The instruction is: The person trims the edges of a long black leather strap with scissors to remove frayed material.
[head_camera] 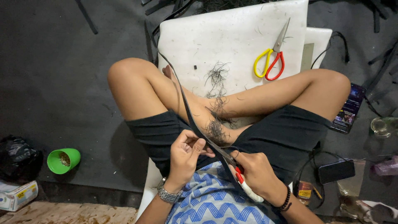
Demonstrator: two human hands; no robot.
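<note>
- Dark floor (pixel 62 83) fills the view, seen from above by a person sitting cross-legged on a white board (pixel 215 37) that reaches up toward twelve o'clock.
- Left hand (pixel 186 151), just below centre, is closed in a pinch on a long black strip (pixel 186 105), thumb and fingers pressing it flat, likely to keep it taut and steady.
- That strip runs from the hands up toward eleven o'clock, crossing the left thigh and reaching the board's edge.
- Right hand (pixel 257 172), at five o'clock from centre, is closed around a tool with a red and white handle (pixel 244 184); its working end meets the strip right beside the left hand. Whether it is a knife or a trimmer cannot be told.
- Fine black shavings (pixel 216 103) lie scattered over the shin and the board between the knees, apparently falling where the strip is worked.
- Scissors with one yellow and one red handle (pixel 271 56) rest on the board at one o'clock, within easy reach, blades pointing away.
- Green cup (pixel 63 160) lies tipped on the floor at eight o'clock, well apart.
- Two phones (pixel 336 171) lie on the floor at three to four o'clock, beside the right knee.
</note>
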